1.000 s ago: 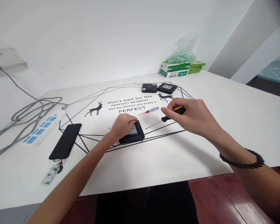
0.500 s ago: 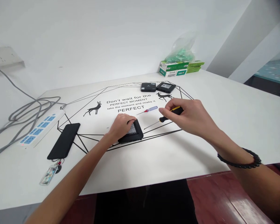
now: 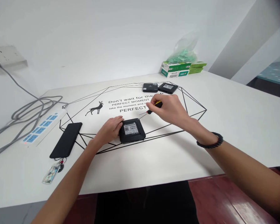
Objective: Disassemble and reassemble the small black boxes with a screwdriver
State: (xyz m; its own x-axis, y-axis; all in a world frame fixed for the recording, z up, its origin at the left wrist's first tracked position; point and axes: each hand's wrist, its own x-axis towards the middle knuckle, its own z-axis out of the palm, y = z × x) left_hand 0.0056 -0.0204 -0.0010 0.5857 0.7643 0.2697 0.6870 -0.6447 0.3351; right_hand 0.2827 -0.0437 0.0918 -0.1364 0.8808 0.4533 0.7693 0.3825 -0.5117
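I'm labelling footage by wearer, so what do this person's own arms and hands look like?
Both the left hand and right hand are bare, without gloves, and no sleeves show on the forearms. A black beaded bracelet circles the right wrist; nothing is visible on the left.

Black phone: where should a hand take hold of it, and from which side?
I'd grip the black phone across its middle, coming from above, with thumb and fingers on opposite long edges. It lies flat and slim on the white table, so those edges offer the likeliest hold; the keychain lies at its near end.
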